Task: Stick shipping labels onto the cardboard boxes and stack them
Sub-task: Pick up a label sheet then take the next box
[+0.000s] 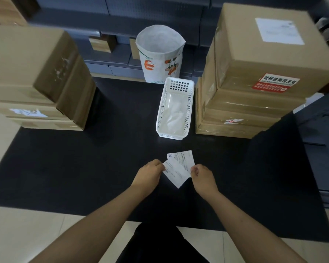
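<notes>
Both hands pinch shipping labels [177,170] above the bench [84,168]: left hand [148,174] at left edge, right hand [202,176] at right. Thin, floppy, probably sticky; grip corners only.

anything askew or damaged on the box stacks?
The top box of the right stack sits twisted, overhanging the boxes below. The top box of the left stack is also turned off square. No crushing or spills visible.

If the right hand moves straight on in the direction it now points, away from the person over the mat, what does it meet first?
Probably the white basket. The right hand, pinching the labels, points up and slightly left toward it; only bare black mat lies between. Depth is uncertain.
</notes>
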Demonstrator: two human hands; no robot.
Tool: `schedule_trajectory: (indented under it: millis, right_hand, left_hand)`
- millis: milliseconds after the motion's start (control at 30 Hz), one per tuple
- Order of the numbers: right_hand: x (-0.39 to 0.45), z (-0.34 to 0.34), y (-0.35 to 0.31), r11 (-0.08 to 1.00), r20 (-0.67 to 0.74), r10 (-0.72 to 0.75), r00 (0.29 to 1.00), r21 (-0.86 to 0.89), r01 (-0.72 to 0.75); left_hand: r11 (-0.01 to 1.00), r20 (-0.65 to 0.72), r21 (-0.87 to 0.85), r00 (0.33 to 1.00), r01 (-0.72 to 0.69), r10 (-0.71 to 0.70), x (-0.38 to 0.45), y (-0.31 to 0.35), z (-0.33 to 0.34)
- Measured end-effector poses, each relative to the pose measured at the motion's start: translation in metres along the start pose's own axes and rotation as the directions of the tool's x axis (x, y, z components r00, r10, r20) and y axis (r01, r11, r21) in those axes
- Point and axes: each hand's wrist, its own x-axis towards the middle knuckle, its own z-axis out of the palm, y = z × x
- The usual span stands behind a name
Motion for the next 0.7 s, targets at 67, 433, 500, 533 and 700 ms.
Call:
schedule_trajectory:
  millis: [67, 433, 500, 533, 700]
  right_hand:
    - [-0.002, 0.002, 0.003, 0.999, 0.008, -0.021, 1.000, -0.023, 0.022]
    - [-0.009, -0.001, 0.025, 0.994, -0.023, -0.046, 0.999, -0.101, 0.043]
    - [-0.010, 0.000, 0.029, 0.991, -0.015, -0.059, 0.998, -0.124, 0.057]
    - [-0.010, 0.000, 0.030, 0.987, -0.007, -0.071, 0.997, -0.144, 0.069]
    - [-0.008, -0.003, 0.027, 0.965, 0.042, -0.112, 0.993, -0.236, 0.119]
  left_hand:
    - [0.997, -0.005, 0.056, 0.999, -0.046, 0.046, -0.004, 0.002, 0.009]
    - [0.982, -0.015, 0.173, 0.997, -0.078, 0.082, 0.011, 0.018, 0.037]
    - [0.975, 0.030, 0.199, 0.995, -0.104, 0.100, 0.015, 0.017, 0.043]
    - [0.973, 0.044, 0.203, 0.994, -0.107, 0.100, 0.016, 0.016, 0.046]
    - [0.970, 0.101, 0.208, 0.989, -0.129, 0.110, 0.012, 0.010, 0.046]
